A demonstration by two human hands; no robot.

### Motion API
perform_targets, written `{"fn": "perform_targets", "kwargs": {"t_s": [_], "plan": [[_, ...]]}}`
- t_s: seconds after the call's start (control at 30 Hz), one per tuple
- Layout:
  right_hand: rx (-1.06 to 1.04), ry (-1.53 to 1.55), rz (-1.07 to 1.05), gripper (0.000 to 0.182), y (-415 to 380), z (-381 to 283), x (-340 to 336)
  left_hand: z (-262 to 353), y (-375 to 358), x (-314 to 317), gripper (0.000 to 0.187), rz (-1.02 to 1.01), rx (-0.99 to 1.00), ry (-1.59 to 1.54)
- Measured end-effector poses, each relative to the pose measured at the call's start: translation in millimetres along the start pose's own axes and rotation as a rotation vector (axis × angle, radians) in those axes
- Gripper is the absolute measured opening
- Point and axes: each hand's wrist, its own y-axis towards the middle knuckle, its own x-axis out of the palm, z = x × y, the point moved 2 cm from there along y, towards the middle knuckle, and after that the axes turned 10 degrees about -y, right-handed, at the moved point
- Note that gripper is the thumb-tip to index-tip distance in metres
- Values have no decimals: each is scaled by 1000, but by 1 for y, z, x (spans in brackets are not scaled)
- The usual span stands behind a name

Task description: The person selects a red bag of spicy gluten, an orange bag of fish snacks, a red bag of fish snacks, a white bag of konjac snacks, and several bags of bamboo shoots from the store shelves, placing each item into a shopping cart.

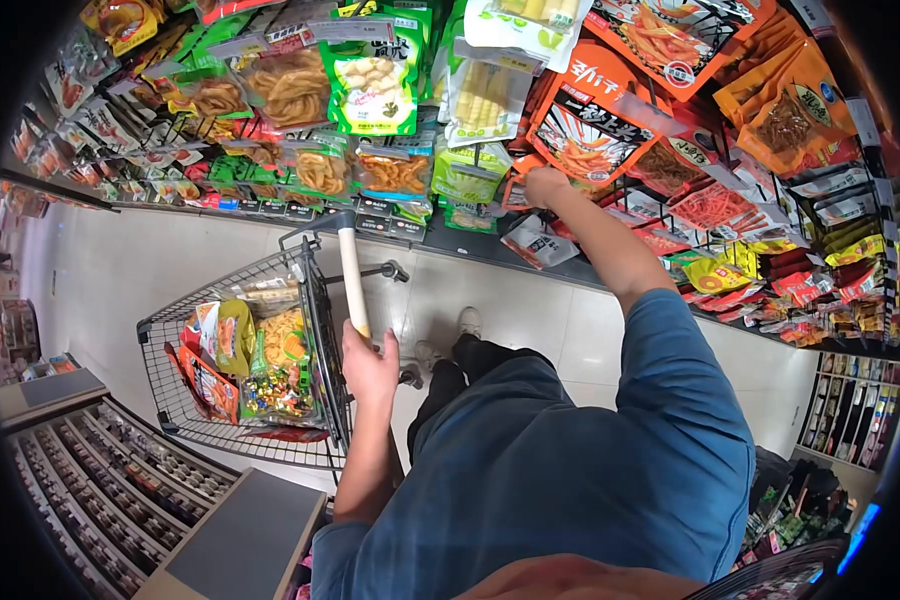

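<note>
My left hand [370, 362] is closed round the near end of the pale handle [352, 275] of a wire shopping cart [170, 412]. Snack bags lie in the cart, among them a clear bag of wrapped sweets [278, 385], an olive-green bag [234, 338] and an orange-red bag [208, 382]. My right hand [545, 187] reaches to the hanging rack, fingers curled at the edge of a small orange packet [516, 192], just below a large orange pouch [588, 125]. Its fingertips are partly hidden, so the grip is unclear.
Rows of hanging snack packets fill the rack ahead, with a green-and-white pouch [375, 85] near the middle. A grey-white packet [540, 243] rests on the bottom ledge. A tiered shelf unit [100, 480] stands at the lower left. My shoes [470, 322] are on the tiled floor.
</note>
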Motion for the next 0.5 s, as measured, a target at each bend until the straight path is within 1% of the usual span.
{"fn": "perform_targets", "kwargs": {"t_s": [0.1,0.2,0.23,0.3,0.4,0.5], "plan": [[46,-28,349,34,12,0,27,0,0,1,61,0,12,-1],[46,-56,259,33,-25,-8,-5,-4,0,3,61,-21,-26,-39],[56,-45,298,32,-24,-8,-3,-6,-1,4,61,-32,-48,-58],[76,-25,380,29,-20,-7,5,-3,-1,2,61,-11,-9,-13],[64,-10,320,26,-9,-2,15,-1,-1,2,61,0,9,1],[45,55,302,30,-24,-5,4,-2,-1,1,60,2,11,-5]]}}
